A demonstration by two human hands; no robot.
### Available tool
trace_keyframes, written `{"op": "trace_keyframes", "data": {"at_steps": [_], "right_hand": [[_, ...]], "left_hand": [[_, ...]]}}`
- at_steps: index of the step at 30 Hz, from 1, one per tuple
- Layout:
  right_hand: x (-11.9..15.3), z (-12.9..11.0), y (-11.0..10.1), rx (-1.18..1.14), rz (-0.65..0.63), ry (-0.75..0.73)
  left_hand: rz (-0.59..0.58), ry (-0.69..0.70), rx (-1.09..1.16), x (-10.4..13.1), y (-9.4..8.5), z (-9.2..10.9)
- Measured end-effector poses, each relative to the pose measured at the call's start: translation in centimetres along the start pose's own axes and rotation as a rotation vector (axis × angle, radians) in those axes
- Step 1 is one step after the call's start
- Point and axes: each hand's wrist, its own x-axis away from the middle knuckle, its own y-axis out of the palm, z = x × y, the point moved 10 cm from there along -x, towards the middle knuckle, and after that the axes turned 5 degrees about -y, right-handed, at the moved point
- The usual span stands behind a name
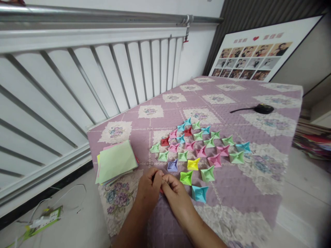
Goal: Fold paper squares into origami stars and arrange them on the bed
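Note:
My left hand (150, 184) and my right hand (173, 187) meet at the near side of the table, fingers pinched together around a small red paper piece (161, 190), mostly hidden by them. Just beyond and to the right, several small folded paper shapes stand in slanting rows, among them a purple one (172, 165), a yellow one (193, 164), a bright green one (186, 177) and a blue one (199, 194). Left of my hands lies a stack of square paper sheets (117, 162), pale green on top, with other colours at its edges.
A patterned pink cloth (170, 110) covers the table. A black object with a cord (263, 109) lies at the far right. Beyond the left edge stands a white radiator (103, 75); a photo board (248, 55) leans behind. A power strip (45, 220) is on the floor.

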Motion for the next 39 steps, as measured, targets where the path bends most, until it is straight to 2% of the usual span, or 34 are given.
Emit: {"op": "trace_keyframes", "data": {"at_steps": [26, 33, 39], "right_hand": [[0.0, 0.2, 0.0, -0.053, 0.004, -0.01], [0.1, -0.6, -0.3, -0.109, 0.045, -0.039], [0.2, -0.8, -2.1, -0.14, 0.161, -0.061]], "left_hand": [[-0.009, -0.007, 0.018, 0.0, 0.1, 0.1], [-0.016, 0.021, 0.088, 0.2, -0.1, -0.1], [-0.082, 0.035, 0.232, 0.4, 0.4, 0.2]]}}
